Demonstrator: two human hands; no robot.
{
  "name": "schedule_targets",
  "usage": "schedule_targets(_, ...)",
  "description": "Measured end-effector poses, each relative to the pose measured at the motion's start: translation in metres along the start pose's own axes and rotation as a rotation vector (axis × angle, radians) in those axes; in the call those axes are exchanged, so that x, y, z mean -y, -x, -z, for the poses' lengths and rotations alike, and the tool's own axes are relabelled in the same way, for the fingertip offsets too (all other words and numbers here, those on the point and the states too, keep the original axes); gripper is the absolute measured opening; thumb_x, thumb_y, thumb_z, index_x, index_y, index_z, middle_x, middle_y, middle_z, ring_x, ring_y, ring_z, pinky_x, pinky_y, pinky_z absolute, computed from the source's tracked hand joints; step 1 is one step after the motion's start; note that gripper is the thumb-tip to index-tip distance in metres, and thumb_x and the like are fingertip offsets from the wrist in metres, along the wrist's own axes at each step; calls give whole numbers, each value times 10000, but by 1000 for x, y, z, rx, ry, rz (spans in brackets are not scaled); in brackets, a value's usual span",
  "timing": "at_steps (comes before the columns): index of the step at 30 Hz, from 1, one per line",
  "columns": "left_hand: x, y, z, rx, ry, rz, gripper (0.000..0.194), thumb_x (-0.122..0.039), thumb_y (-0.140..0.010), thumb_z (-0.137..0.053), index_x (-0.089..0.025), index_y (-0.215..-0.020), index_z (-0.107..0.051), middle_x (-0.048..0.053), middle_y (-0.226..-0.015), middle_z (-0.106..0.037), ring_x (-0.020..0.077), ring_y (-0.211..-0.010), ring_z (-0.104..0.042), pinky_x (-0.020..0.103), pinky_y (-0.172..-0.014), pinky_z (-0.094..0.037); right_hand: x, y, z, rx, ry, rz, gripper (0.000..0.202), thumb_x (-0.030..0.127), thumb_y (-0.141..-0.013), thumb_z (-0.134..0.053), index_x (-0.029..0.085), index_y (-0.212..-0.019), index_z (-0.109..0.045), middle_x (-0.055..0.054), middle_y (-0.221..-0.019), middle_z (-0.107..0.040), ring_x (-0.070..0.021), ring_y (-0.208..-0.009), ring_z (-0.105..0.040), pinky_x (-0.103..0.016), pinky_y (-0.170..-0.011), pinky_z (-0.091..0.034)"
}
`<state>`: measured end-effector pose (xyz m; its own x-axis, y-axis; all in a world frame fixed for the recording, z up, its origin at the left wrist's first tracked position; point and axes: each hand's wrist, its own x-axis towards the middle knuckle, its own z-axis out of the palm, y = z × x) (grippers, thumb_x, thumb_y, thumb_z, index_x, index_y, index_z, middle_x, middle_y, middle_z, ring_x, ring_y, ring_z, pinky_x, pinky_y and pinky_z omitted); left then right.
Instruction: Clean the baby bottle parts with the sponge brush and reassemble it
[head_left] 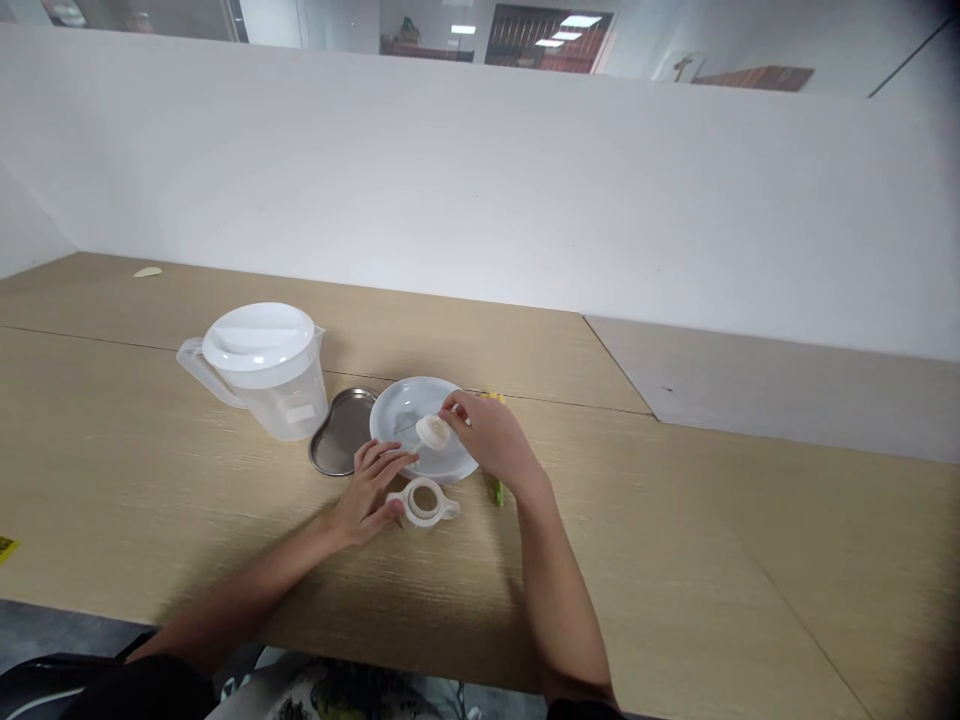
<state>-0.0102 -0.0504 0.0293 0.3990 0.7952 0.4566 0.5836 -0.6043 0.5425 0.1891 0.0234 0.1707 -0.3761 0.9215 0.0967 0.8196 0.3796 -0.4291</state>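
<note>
My right hand (480,430) pinches a small white cap-like piece (433,432) above a white plate (386,405). A thin pale stem seems to run from the piece toward the fingers of my left hand (373,492). Those left fingers are spread, with the thumb by a handle of a white two-handled ring-topped cup (424,500) that stands in front of the plate. Whether the left fingertips grip the stem or only lie near it is too small to tell.
A lidded clear pitcher (274,375) stands to the left. Beside the plate lies a kidney-shaped metal tray (341,435). A green and yellow item (499,491) is partly hidden behind my right wrist. A white wall (480,180) rises behind the table.
</note>
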Motion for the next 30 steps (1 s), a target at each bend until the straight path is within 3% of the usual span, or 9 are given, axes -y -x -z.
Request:
schedule_targets(4,0,-1,2,-17,12,34,633,-604,-929,-256,-209,-1394,-424,101,-1274,-586,276,-1297,-374,482,-1124,-125,-16,0,7,-192,-52,-139,199,260,-915,-464,185,-934,-648,-56,-835,-697,-170,-740,-605,-249,-635,-331)
schedule_targets(10,1,-4,3,-4,-57,83,653,-613,-931,-219,-212,-1393,-446,96,-1255,-580,277,-1313,-331,491,-1124,-96,-32,6,19,-315,-179,-135,197,308,-879,-483,194,-863,-643,-36,-746,-665,-171,-693,-586,-252,-633,-342)
schedule_targets(22,3,-6,3,-5,-75,131,621,-568,-946,-183,-225,-1393,-444,97,-1325,-544,271,-1352,-315,512,-1128,-67,-21,8,17,-257,-195,-96,157,276,-876,-508,200,-861,-645,-21,-749,-668,-157,-685,-581,-252,-630,-337)
schedule_targets(27,3,-5,4,-170,-9,67,558,-534,-961,-221,-219,-1354,-460,108,-1292,-570,260,-1277,-433,510,-1117,-145,-14,8,16,-205,-180,-80,137,274,-883,-528,206,-884,-646,-14,-765,-673,-153,-695,-586,-254,-638,-345)
schedule_targets(30,3,-4,3,-306,-1,3,530,-491,-953,-341,-215,-1404,-388,128,-1314,-548,266,-1237,-479,499,-1088,-265,1,13,11,-81,-179,7,103,267,-874,-565,205,-888,-646,-5,-766,-676,-145,-702,-594,-254,-654,-356)
